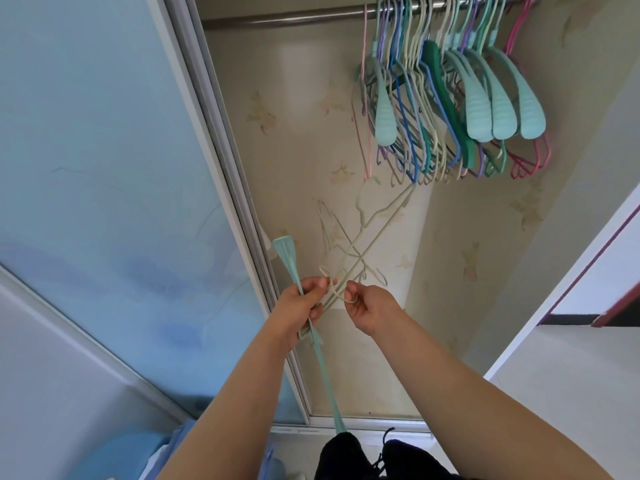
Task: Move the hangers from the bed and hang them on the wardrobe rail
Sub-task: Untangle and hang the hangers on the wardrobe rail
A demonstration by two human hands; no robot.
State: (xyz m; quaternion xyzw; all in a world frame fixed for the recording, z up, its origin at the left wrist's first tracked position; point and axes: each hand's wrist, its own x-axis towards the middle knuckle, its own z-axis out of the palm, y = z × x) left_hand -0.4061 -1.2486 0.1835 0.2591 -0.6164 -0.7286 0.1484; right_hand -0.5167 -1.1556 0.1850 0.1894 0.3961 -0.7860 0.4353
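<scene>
I stand at the open wardrobe, looking up at its metal rail [298,16]. Several hangers [450,98] in mint, blue, green, cream and pink hang bunched on the rail at the upper right. My left hand [304,303] grips a bundle: a mint plastic hanger [323,368] seen edge-on and thin cream wire hangers [374,233] that fan up toward the hanging bunch. My right hand [367,306] pinches the hook of one cream wire hanger, close beside my left hand.
A frosted blue sliding door [104,168] with a metal frame [242,202] fills the left. The wardrobe's back wall carries beige floral paper [298,140]. A white wall with a dark red trim [595,258] stands on the right.
</scene>
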